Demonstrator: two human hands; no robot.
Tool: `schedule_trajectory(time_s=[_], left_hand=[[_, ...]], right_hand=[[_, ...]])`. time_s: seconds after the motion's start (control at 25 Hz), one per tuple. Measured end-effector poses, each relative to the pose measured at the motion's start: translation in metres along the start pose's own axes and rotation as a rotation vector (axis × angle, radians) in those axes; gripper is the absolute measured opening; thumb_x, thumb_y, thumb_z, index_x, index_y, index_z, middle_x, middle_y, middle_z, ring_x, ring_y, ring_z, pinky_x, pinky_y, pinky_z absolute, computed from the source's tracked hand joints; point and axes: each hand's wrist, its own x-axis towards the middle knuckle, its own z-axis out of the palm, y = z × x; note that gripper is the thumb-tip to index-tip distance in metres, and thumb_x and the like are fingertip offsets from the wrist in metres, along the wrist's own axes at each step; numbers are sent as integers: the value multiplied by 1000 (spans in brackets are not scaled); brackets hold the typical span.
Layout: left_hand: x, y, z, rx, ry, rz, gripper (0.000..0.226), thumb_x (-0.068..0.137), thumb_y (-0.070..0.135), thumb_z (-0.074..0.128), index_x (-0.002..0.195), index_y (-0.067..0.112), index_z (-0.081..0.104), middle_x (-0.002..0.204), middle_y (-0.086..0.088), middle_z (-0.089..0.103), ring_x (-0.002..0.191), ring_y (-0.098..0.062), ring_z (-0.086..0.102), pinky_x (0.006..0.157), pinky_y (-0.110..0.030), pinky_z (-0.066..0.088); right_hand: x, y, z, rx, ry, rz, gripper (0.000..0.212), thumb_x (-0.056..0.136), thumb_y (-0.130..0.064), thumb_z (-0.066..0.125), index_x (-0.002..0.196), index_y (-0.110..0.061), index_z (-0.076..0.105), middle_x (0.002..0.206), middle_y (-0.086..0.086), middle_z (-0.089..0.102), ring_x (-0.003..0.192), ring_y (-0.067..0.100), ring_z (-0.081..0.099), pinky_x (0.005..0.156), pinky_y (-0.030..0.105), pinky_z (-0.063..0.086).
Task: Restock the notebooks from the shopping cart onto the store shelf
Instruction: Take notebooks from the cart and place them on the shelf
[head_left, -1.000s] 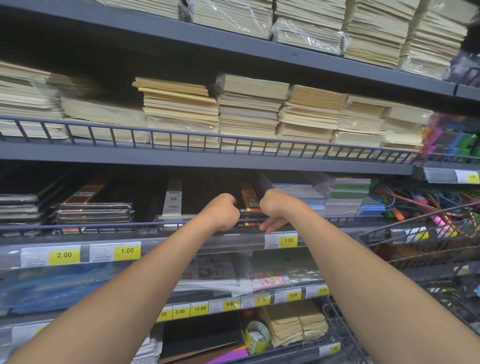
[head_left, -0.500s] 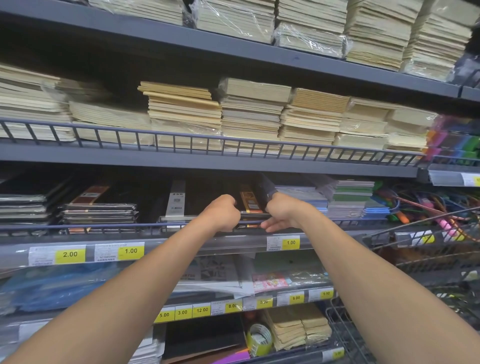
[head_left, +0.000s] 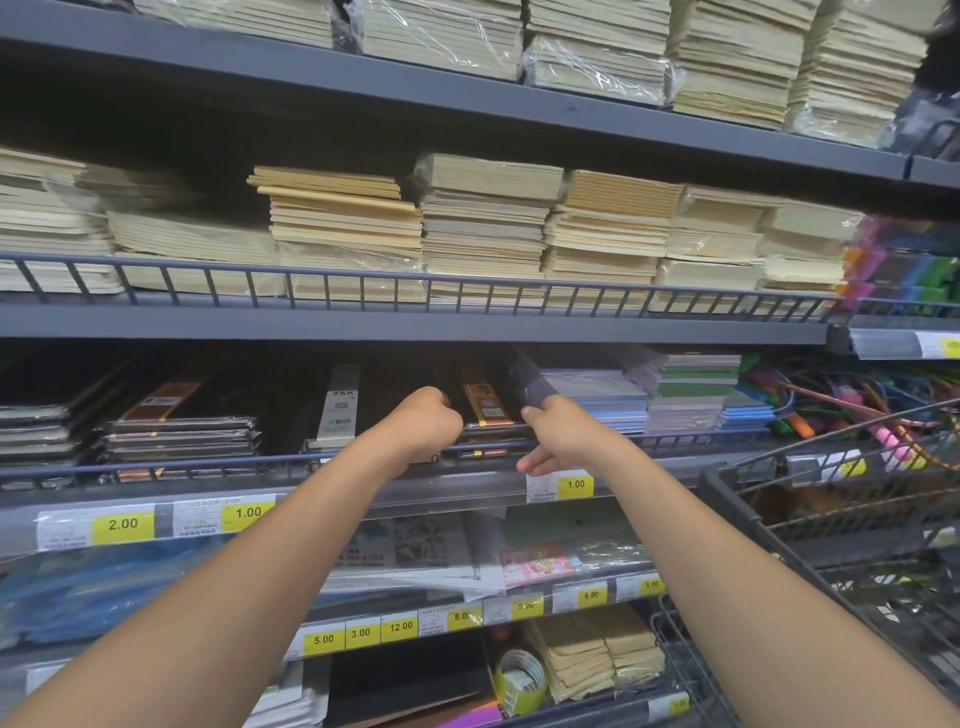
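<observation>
Place: a store shelf (head_left: 415, 327) with many levels is seen, with a wire rail (head_left: 208, 462) along the front of the middle level.
Black notebooks (head_left: 483, 402): a small pile is lying flat on the middle level, just behind the rail. An orange band is seen on the top one. The pile is set between the two hands.
Left hand (head_left: 423, 423): it is held out to the left side of the pile and is touching it. The fingers are curled in tight. The fingertips are hidden, so it cannot be told if a notebook is gripped.
Right hand (head_left: 561, 436): it is held at the right side of the pile. The thumb (head_left: 527, 414) is put against the right front corner. The fingers (head_left: 532, 462) are kept loose and nearly straight, lower down, in front of the rail. Nothing is seen pinched.
Shopping cart (head_left: 779, 499): it is parked on the right, near the right arm. What is inside is too blurred to tell.
Left of the pile: more dark notebooks (head_left: 176, 431) are stacked on the same level.
Right of the pile: blue and green notebooks (head_left: 602, 400) are stacked just beside it.
Level above: cream notebooks (head_left: 488, 223) are piled in rows.
Price tag (head_left: 574, 485): a yellow tag marked 1.00 is stuck below the right hand.
</observation>
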Motion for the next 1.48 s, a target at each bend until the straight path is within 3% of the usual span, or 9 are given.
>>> schedule_trajectory(time_s=[0.12, 0.24, 0.44, 0.72, 0.96, 1.28, 1.48], left_hand=[[-6, 0, 4, 75, 21, 26, 68, 93, 18, 66, 154, 10, 37, 143, -11, 56, 120, -28, 60, 95, -36, 53], [-6, -3, 11, 134, 108, 67, 63, 94, 21, 70, 150, 12, 44, 134, -9, 63, 115, -27, 63, 93, -37, 55], [-1, -6, 11, 107, 157, 48, 67, 94, 17, 69, 155, 17, 40, 137, -12, 64, 118, -29, 65, 100, -40, 55], [-3, -4, 7, 99, 110, 31, 62, 95, 5, 61, 153, 16, 42, 143, -12, 59, 119, -31, 64, 100, -42, 56], [-13, -5, 13, 177, 120, 73, 45, 95, 4, 51, 139, 11, 62, 135, -12, 66, 119, -33, 63, 100, -40, 54], [-20, -2, 19, 297, 127, 112, 41, 90, 5, 53, 131, 4, 60, 112, -16, 69, 98, -35, 67, 88, -46, 60], [-18, -4, 16, 223, 121, 82, 43, 93, 3, 51, 134, 6, 60, 123, -14, 69, 107, -32, 66, 94, -45, 58]], right_hand=[[1, 2, 3, -113, 24, -24, 39, 107, -26, 38, 141, -8, 37, 80, 13, 72, 70, 22, 76, 77, 37, 63], [1, 8, 8, -158, 40, -61, 34, 104, -25, 47, 133, -8, 45, 77, 12, 75, 66, 20, 76, 76, 37, 63], [4, 14, 14, -161, 141, -120, 43, 103, -26, 52, 144, -15, 44, 82, 7, 74, 58, 15, 74, 53, 23, 58], [-1, 20, 9, -171, 173, -151, 56, 99, -28, 59, 150, -13, 41, 86, -1, 65, 61, 16, 74, 68, 33, 64], [-12, 23, 6, -203, 177, -166, 58, 100, -28, 58, 151, -12, 38, 101, 3, 60, 58, 12, 71, 66, 30, 63], [-11, 15, 7, -289, 82, -123, 54, 102, -34, 40, 153, -21, 29, 134, 6, 51, 62, 14, 75, 63, 30, 62], [-8, 18, 7, -249, 94, -123, 49, 105, -35, 33, 151, -20, 31, 129, 5, 52, 63, 15, 75, 66, 31, 63]])
